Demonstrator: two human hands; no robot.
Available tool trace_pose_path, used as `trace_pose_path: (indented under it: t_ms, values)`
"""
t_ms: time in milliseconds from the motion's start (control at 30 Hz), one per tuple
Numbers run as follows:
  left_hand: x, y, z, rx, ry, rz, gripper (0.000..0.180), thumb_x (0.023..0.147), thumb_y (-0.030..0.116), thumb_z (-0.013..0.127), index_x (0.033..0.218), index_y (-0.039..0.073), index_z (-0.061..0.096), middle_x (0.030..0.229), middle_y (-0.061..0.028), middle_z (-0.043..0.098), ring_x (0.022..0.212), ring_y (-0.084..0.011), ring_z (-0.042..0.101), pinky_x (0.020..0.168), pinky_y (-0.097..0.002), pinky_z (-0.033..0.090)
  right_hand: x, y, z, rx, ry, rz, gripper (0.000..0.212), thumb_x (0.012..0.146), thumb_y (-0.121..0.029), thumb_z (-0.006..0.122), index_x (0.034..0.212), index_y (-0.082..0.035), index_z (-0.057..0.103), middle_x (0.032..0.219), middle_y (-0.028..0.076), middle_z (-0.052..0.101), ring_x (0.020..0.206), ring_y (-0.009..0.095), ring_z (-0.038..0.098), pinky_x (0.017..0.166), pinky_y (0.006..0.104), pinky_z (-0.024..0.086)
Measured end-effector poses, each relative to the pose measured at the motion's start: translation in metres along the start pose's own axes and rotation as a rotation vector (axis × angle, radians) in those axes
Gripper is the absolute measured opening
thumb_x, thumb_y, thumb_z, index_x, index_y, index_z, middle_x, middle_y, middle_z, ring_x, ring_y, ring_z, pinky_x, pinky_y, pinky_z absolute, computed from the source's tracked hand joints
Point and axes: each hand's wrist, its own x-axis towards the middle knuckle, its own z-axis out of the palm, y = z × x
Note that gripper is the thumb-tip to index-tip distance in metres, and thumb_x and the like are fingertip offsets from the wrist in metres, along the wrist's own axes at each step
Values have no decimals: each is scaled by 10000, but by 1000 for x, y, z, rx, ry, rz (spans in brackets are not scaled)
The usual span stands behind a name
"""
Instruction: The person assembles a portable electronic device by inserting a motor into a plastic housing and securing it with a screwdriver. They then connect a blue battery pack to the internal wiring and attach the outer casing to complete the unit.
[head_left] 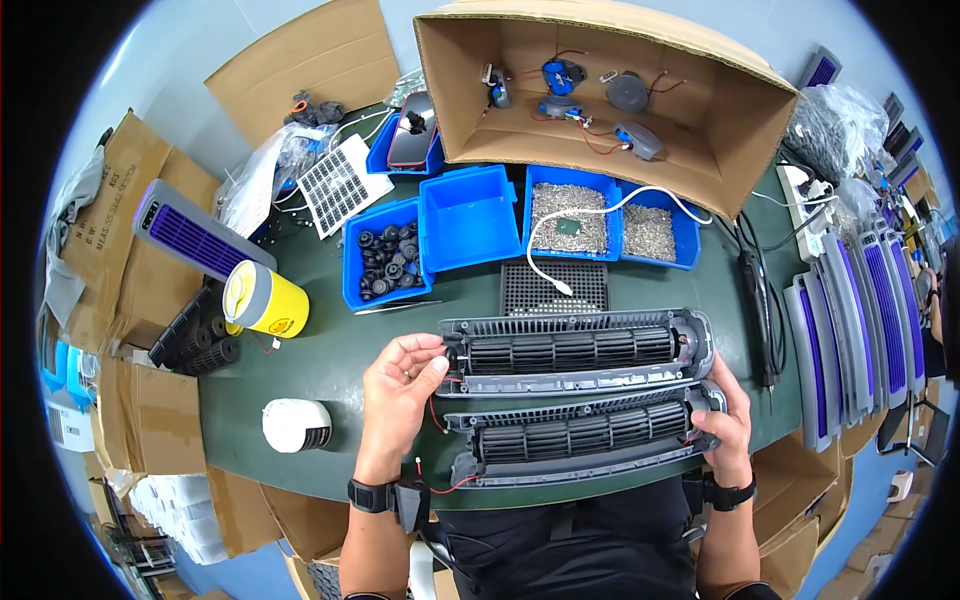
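Two long grey fan housings lie one behind the other on the table before me, each with a black ribbed cylindrical fan roller inside. My left hand is closed at the left end of the far housing, thumb and forefinger pinching a small black end piece beside its roller. My right hand grips the right end of the near housing, thumb over its rim. Its fingers reach up by the far housing's corner and are partly hidden. The near roller sits in its housing. Thin red wires trail from the left ends.
Behind the housings are a black grid mat, a blue bin of black wheels and screw bins crossed by a white cable. A cardboard box holds motors. A power screwdriver and housings stand right; a yellow cup left.
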Motion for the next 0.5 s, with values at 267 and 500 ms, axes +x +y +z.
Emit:
trace_pose_path:
  t_ms: [267, 500]
  values:
    - [0, -1, 2, 9, -27, 4, 248, 965, -8, 760, 1202, -3, 689, 1098, -69, 737, 963, -106, 693, 872, -250, 571, 0, -3, 3, 15, 0, -3, 1048, 648, -248, 679, 1592, 112, 403, 1459, 214, 610, 1357, 291, 584, 1204, 373, 356]
    - [1, -2, 3, 13, -59, 11, 207, 958, -19, 767, 1164, -19, 737, 984, -50, 761, 864, -96, 699, 813, -257, 588, 2, -6, 4, 22, -9, 0, 1047, 654, -253, 686, 1590, 117, 400, 1453, 210, 612, 1345, 286, 591, 1195, 369, 368]
